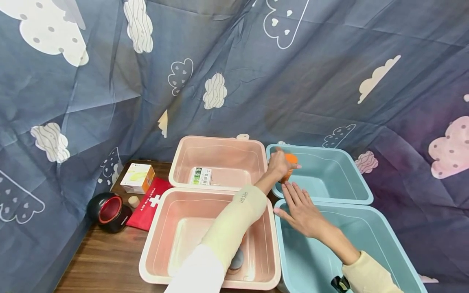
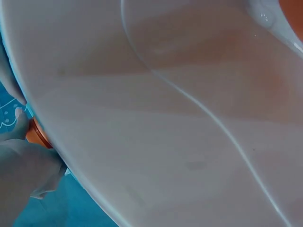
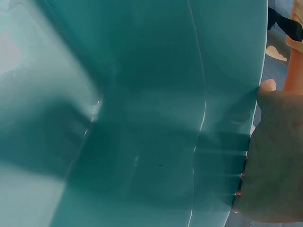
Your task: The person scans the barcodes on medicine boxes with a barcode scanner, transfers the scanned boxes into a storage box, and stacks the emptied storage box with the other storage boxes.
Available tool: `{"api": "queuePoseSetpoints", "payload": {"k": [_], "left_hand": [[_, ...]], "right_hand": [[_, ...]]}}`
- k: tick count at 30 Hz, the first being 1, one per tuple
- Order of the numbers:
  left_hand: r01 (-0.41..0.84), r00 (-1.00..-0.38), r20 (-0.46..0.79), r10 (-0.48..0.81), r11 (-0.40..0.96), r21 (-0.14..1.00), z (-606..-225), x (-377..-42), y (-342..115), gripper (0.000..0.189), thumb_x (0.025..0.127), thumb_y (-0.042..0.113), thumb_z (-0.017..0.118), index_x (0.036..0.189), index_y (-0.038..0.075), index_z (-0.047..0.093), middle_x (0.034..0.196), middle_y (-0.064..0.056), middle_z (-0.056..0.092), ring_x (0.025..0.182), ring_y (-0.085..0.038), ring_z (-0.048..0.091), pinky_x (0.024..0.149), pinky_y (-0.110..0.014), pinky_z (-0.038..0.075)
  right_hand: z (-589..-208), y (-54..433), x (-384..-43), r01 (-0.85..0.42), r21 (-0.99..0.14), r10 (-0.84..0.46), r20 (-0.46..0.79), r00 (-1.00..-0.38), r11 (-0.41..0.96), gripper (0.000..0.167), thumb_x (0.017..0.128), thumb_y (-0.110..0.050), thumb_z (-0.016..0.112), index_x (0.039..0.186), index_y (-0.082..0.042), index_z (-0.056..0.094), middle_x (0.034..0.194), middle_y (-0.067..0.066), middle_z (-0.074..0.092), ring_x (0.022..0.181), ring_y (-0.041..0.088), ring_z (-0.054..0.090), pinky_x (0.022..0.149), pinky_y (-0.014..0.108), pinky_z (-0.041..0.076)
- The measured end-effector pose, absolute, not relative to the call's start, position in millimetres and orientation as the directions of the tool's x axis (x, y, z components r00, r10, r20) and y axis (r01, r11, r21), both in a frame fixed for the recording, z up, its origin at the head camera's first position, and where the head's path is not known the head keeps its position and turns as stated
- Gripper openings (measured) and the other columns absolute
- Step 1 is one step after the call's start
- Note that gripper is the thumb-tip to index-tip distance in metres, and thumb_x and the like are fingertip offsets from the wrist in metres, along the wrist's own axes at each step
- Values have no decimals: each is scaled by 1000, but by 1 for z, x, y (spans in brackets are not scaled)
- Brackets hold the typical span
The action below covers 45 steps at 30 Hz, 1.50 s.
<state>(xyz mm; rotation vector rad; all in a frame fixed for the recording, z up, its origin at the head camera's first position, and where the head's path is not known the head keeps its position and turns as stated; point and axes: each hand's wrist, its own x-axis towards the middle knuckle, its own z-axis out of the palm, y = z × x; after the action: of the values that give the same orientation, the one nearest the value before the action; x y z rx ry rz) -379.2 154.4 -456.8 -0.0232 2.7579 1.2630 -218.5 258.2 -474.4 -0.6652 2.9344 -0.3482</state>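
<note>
My left hand (image 1: 279, 163) reaches across the front pink bin (image 1: 150, 244) to the left end of the back blue bin (image 1: 360, 196). It grips an orange cylindrical container (image 1: 290, 159), and the palm side is hidden. In the left wrist view, an orange ridged edge (image 2: 38, 134) shows beside that hand. Just below, my right hand (image 1: 302, 211) lies with straight fingers over the left corner of the front blue bin (image 1: 393, 240). Its fingertips reach close to the base of the orange container. The right wrist view has the hand (image 3: 274, 161) along the bin's rim.
A packet with a green and white label (image 1: 201, 176) lies in the back pink bin (image 1: 187, 142). A grey-topped item (image 1: 237, 259) sits in the front pink bin. Left stand a box (image 1: 137, 179), a red first-aid pouch (image 1: 148, 205) and a black rounded device (image 1: 110, 213).
</note>
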Motion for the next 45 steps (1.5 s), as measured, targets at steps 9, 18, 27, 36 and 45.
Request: {"api": "queuePoseSetpoints", "payload": {"k": [9, 18, 27, 36, 45], "left_hand": [[15, -1000, 18, 3, 687, 727, -493, -411, 152, 72, 93, 43, 89, 147, 5, 60, 115, -10, 79, 94, -20, 79, 77, -27, 61], [250, -959, 79, 272, 681, 688, -486, -420, 106, 38, 114, 23, 58, 149, 13, 69, 135, -1, 77, 102, -8, 75, 91, -23, 58], [473, -812, 84, 578, 567, 674, -380, -332, -1, 43, 118, 12, 42, 157, -2, 56, 160, -15, 60, 143, -24, 62, 122, -30, 45], [629, -649, 78, 756, 476, 615, -364, -244, -94, 46, 115, 6, 46, 160, -3, 52, 161, -18, 58, 143, -30, 63, 125, -40, 45], [613, -671, -91, 736, 620, 490, -433, -157, -130, 49, 110, 15, 64, 157, 2, 57, 151, -12, 68, 136, -22, 67, 118, -35, 52]], "right_hand": [[-478, 250, -222, -434, -262, -458, -37, -888, 862, 90, 114, -53, 53, 171, 7, 19, 180, 30, 16, 166, 55, 12, 129, 75, 14], [-481, 248, -225, -466, -275, -482, 11, -876, 841, 90, 113, -56, 51, 171, 7, 23, 178, 32, 19, 165, 55, 15, 127, 77, 16], [-478, 258, -221, -444, -304, -472, -21, -881, 843, 94, 113, -61, 49, 171, 7, 21, 178, 34, 18, 164, 57, 13, 127, 78, 14], [-471, 259, -216, -419, -315, -457, -56, -887, 852, 95, 112, -58, 54, 170, 9, 21, 177, 35, 18, 163, 59, 12, 127, 78, 13], [-471, 259, -221, -417, -352, -464, -59, -884, 838, 96, 112, -57, 54, 171, 9, 17, 177, 37, 14, 164, 59, 8, 128, 78, 7]]}}
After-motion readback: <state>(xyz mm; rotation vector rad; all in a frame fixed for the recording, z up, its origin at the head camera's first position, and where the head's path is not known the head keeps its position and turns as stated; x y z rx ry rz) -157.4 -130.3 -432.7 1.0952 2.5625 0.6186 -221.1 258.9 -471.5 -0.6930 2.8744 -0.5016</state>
